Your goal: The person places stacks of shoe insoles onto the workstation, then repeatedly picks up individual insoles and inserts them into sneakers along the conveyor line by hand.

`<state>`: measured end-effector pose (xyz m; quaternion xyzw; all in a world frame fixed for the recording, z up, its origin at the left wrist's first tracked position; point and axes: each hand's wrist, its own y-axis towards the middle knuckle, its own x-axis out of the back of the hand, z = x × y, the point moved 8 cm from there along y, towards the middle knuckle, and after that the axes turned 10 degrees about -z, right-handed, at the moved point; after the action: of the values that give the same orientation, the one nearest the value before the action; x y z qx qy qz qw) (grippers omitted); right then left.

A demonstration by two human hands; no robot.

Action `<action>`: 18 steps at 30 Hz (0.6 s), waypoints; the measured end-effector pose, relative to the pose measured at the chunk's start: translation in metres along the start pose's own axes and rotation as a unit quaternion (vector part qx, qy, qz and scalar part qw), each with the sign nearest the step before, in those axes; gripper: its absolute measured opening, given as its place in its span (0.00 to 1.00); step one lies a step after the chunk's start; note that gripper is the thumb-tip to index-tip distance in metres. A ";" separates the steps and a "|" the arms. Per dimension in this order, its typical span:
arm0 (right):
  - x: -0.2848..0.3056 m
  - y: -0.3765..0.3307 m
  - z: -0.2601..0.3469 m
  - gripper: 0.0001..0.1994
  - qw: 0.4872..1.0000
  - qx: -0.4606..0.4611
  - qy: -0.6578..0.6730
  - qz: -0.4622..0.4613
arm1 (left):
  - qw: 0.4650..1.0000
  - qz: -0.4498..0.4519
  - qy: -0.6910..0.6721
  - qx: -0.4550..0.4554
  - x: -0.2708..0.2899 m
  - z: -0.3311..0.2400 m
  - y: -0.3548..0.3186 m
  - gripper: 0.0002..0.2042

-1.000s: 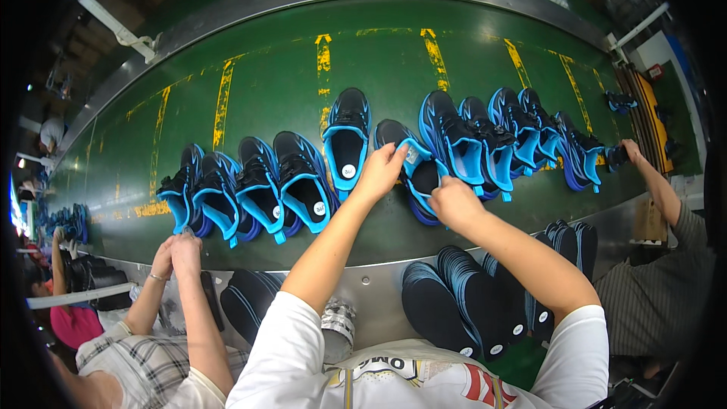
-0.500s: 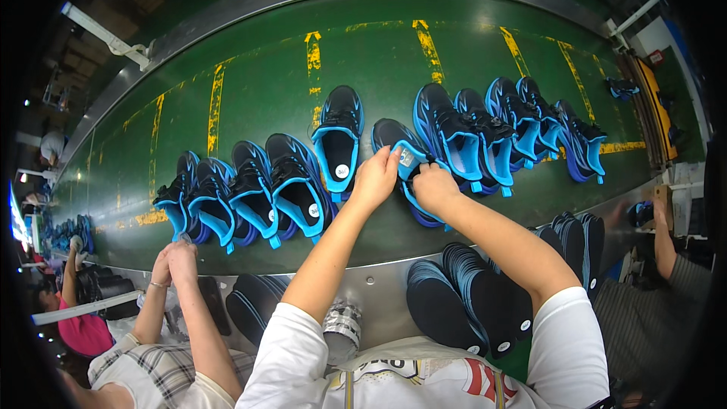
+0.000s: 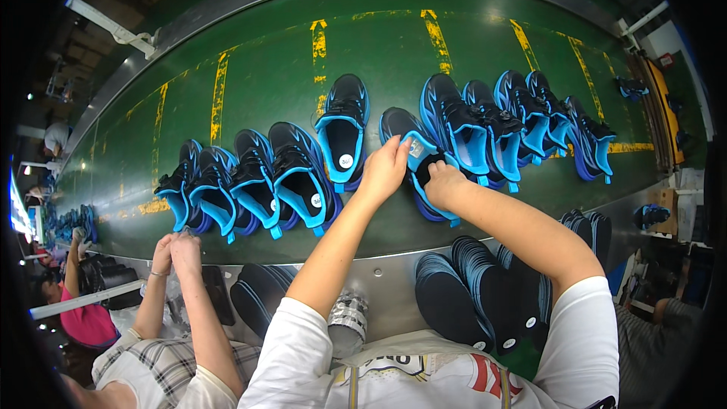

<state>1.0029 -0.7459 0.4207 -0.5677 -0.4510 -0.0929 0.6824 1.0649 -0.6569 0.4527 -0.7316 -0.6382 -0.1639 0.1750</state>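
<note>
Near the front edge of the green table (image 3: 265, 91), our left hand (image 3: 385, 170) pinches a shoe's (image 3: 421, 170) tongue (image 3: 419, 150), seemingly to spread it; our right hand (image 3: 448, 183) reaches inside, its grip we cannot tell; insoles (image 3: 448, 295) stack beyond that edge, probably for easy reach

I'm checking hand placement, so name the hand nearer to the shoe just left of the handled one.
Left. The left hand is just right of that shoe, on the handled shoe; the right hand is farther right, also at the handled shoe.
</note>
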 end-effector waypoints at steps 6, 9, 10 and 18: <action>-0.002 0.017 0.003 0.17 0.999 -0.027 -0.027 0.015 | 0.992 -0.118 -0.038 0.010 0.000 -0.005 -0.010 0.15; -0.004 0.036 -0.010 0.19 0.984 -0.091 0.089 -0.122 | 0.989 -0.146 0.004 -0.030 -0.014 -0.024 -0.019 0.18; -0.012 0.037 -0.019 0.20 0.974 -0.073 0.135 -0.169 | 0.990 -0.136 0.015 -0.039 -0.021 -0.035 -0.021 0.18; -0.025 0.073 -0.008 0.18 0.938 0.094 0.251 -0.220 | 0.972 -0.142 0.113 -0.153 -0.032 -0.023 -0.027 0.17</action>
<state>1.0389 -0.7378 0.3524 -0.3455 -0.3852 -0.3376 0.7863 1.0338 -0.6923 0.4595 -0.6286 -0.6790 -0.3639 0.1067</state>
